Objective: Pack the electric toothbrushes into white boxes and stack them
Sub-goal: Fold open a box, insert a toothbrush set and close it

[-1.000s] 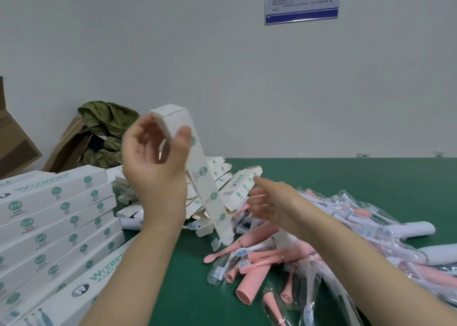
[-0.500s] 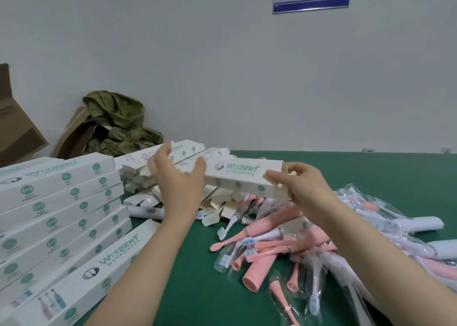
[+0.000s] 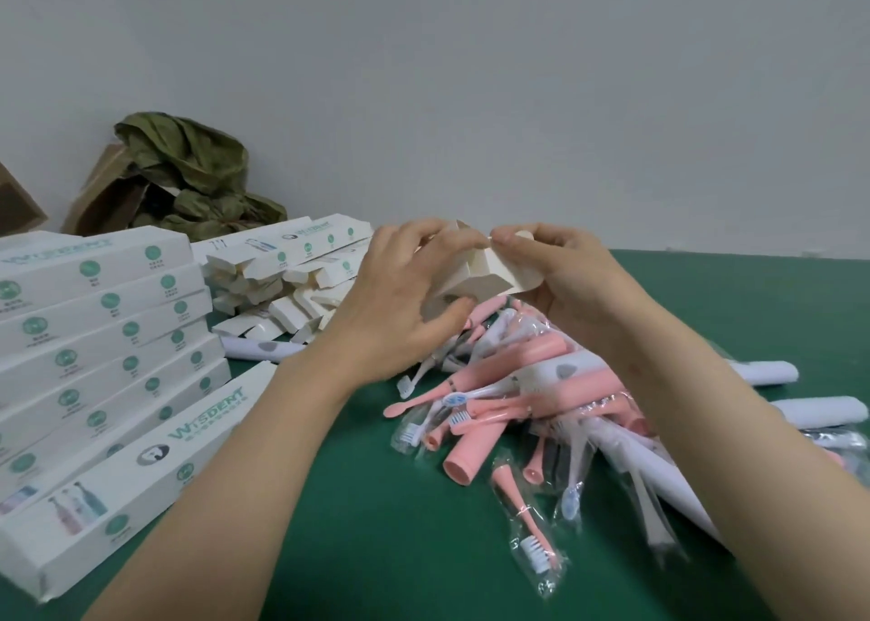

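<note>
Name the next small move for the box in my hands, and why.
Probably pull the end flap fully open: the right hand pinches it, the left hand grips the white box, its mouth looks half unfolded, and pink toothbrushes lie unpacked below.

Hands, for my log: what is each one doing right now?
Left hand: holding the white box.
Right hand: pinching the same box's flap.

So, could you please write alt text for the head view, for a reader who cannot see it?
The left hand grips a white box while the right hand pinches its end flap, above a green table. Stacked boxes stand at left; bagged pink and white toothbrushes lie beneath.
</note>
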`<state>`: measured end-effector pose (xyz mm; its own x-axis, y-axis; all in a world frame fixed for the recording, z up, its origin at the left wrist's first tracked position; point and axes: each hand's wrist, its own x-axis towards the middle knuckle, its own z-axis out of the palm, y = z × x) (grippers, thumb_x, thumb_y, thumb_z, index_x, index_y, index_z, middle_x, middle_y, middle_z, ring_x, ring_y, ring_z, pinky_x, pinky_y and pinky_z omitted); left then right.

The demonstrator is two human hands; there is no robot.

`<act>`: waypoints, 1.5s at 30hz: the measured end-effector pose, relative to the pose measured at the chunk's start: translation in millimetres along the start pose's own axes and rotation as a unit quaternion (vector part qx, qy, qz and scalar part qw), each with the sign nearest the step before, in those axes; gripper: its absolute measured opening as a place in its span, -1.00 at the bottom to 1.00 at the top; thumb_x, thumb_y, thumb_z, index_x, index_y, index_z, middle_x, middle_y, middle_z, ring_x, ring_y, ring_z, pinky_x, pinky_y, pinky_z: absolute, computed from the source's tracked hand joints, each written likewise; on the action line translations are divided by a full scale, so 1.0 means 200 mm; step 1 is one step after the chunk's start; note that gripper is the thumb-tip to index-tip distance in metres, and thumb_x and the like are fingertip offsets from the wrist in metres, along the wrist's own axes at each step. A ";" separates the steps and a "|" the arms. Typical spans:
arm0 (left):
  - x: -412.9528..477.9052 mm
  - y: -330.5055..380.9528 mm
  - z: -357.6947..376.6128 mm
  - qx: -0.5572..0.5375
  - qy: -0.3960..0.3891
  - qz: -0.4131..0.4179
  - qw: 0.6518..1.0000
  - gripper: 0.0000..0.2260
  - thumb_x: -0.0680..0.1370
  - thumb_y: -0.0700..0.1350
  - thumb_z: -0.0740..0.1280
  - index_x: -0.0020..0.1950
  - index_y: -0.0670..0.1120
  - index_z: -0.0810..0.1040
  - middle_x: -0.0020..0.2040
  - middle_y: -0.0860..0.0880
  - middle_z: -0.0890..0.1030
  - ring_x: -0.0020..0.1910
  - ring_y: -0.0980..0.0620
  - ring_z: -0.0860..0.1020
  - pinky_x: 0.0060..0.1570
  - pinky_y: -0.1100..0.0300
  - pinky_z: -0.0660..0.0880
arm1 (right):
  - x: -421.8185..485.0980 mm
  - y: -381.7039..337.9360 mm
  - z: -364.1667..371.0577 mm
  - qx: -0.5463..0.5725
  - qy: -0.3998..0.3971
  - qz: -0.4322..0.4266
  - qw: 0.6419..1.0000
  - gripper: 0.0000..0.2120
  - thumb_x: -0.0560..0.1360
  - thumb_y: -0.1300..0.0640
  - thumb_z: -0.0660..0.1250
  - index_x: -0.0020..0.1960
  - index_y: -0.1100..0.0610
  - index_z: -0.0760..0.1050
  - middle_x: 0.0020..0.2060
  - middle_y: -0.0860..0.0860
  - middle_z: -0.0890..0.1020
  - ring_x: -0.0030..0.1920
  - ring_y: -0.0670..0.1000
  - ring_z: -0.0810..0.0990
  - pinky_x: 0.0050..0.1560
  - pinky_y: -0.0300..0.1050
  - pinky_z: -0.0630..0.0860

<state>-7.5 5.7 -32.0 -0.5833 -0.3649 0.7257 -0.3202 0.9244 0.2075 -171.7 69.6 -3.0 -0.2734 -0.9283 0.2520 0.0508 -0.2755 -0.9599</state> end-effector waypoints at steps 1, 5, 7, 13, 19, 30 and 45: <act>0.00 0.01 0.00 -0.008 0.000 -0.003 1.000 -0.69 0.48 0.11 0.15 0.22 0.15 0.40 0.19 0.00 0.40 0.18 0.02 0.27 0.16 0.24 0.18 | 0.00 0.00 0.01 -0.005 0.001 -0.001 1.000 -0.93 0.52 0.25 0.32 -0.12 0.19 0.57 -0.24 0.07 0.61 -0.30 -0.04 0.59 -0.25 -0.26 0.57; 0.02 0.04 0.01 -0.108 0.063 -0.060 0.990 -0.68 0.55 0.09 0.03 -0.07 0.01 0.54 0.01 0.05 0.49 0.11 0.04 0.37 0.11 0.33 0.23 | -0.01 0.02 0.04 -0.049 0.027 -0.027 0.998 -0.92 0.48 0.25 0.38 -0.19 0.13 0.57 -0.33 0.02 0.60 -0.36 -0.04 0.55 -0.33 -0.25 0.53; 0.02 0.05 0.02 -0.113 0.066 -0.093 0.987 -0.78 0.56 0.11 0.11 -0.14 0.08 0.49 -0.05 0.01 0.51 0.06 0.04 0.40 0.02 0.36 0.26 | -0.02 0.03 0.06 -0.077 0.035 -0.038 0.996 -0.92 0.47 0.22 0.40 -0.19 0.10 0.58 -0.33 0.02 0.60 -0.35 -0.02 0.55 -0.32 -0.23 0.51; 0.01 0.04 -0.01 -0.178 0.031 -0.117 0.977 -0.82 0.38 0.15 0.35 -0.06 0.21 0.45 0.01 0.08 0.46 0.08 0.17 0.37 -0.05 0.50 0.25 | -0.03 0.02 0.09 -0.081 0.040 -0.038 0.995 -0.93 0.46 0.21 0.42 -0.20 0.10 0.59 -0.36 0.01 0.61 -0.39 -0.03 0.54 -0.30 -0.18 0.49; 0.00 0.01 -0.02 -0.090 0.009 -0.080 0.993 -0.60 0.34 0.02 0.50 0.12 0.21 0.48 0.00 0.18 0.40 0.06 0.15 0.38 -0.03 0.52 0.24 | -0.03 0.03 0.07 -0.082 0.036 -0.021 0.996 -0.95 0.49 0.20 0.38 -0.15 0.14 0.59 -0.25 0.06 0.62 -0.28 0.03 0.56 -0.19 -0.04 0.51; -0.01 -0.04 -0.05 0.130 0.148 -0.051 0.979 -0.60 0.34 -0.06 0.44 0.14 -0.15 0.58 -0.05 -0.16 0.47 -0.07 -0.13 0.41 -0.14 0.14 0.34 | -0.02 0.07 -0.09 -0.539 -0.095 -0.097 0.831 -0.85 0.47 0.30 0.36 -0.09 0.06 0.61 -0.12 -0.04 0.68 -0.18 -0.13 0.59 -0.10 -0.43 0.48; -0.03 -0.06 0.01 0.116 0.161 -0.080 0.977 -0.58 0.37 -0.13 0.47 0.21 -0.17 0.56 0.00 -0.19 0.49 -0.01 -0.18 0.44 -0.05 0.09 0.40 | 0.02 0.17 -0.02 -0.757 -0.227 -0.012 0.613 -0.77 0.62 0.04 0.10 0.09 0.15 0.46 -0.10 0.03 0.57 -0.24 -0.01 0.46 -0.38 -0.22 0.26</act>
<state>-1.1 -2.8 -39.9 -0.2576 -0.4146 0.8728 -0.5705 0.7943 0.2089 -174.3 57.4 -34.5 0.0570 -0.9969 -0.0539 -0.9911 -0.0630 0.1173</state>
